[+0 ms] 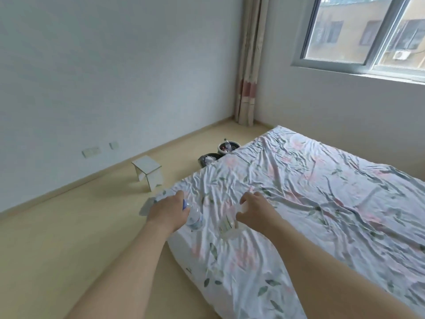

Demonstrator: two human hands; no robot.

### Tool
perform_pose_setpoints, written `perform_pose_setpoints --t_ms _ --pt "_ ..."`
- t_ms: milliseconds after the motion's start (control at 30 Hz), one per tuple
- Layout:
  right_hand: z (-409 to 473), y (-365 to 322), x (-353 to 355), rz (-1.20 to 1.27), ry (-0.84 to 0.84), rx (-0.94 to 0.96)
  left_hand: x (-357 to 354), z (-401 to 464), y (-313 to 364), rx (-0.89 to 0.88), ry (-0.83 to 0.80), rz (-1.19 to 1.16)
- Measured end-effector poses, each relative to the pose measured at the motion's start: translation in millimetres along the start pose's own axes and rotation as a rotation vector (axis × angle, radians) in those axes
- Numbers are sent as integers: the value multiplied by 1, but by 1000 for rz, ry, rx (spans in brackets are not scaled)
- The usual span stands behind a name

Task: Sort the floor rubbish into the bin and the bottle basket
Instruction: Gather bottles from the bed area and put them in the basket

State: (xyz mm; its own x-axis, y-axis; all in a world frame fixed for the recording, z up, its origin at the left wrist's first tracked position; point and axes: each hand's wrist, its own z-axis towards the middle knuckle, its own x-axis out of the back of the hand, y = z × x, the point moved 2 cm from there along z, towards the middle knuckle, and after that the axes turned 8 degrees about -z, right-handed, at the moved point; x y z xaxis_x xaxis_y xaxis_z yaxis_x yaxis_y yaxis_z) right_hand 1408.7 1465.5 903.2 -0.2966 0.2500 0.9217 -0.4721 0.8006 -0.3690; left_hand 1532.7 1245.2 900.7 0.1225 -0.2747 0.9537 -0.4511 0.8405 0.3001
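Gripping a clear plastic bottle with a pale blue label [195, 216], the left hand [169, 211] has its fingers curled round the neck end, where a blue cap shows just past the knuckles, so that the body hangs down and towards the camera over the corner of the mattress. The right hand [255, 211] closes in the same way on a second clear plastic bottle with a green and white label [227, 223]; its fingers wrap the upper part and the lower half slants down below the palm, blurred and see-through against the cloth. Both bottles are held above the white bed sheet with pink flowers and green leaves [322, 203], which is heavily creased; whether either one touches the sheet I cannot tell. Further off, on the light wooden floor [57, 249] beside the far edge of the bed, stand two dark round containers: the nearer black bin [203, 159] with white crumpled material in it, and just behind it a dark round basket [222, 147] with small items inside. A white folded cardboard piece [148, 169] stands on the floor near the wall, well apart from both hands.
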Motion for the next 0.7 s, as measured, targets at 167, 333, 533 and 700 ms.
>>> perform_pose_setpoints --t_ms 167,333,533,700 --pt "120 -47 -22 117 28 -35 18 95 -65 49 21 20" --pt "239 -111 -32 169 11 -20 61 196 -127 79 41 91" --pt "346 -189 -54 160 4 22 85 288 -215 137 42 86" --pt "435 -258 -77 141 27 10 94 372 -292 114 46 54"
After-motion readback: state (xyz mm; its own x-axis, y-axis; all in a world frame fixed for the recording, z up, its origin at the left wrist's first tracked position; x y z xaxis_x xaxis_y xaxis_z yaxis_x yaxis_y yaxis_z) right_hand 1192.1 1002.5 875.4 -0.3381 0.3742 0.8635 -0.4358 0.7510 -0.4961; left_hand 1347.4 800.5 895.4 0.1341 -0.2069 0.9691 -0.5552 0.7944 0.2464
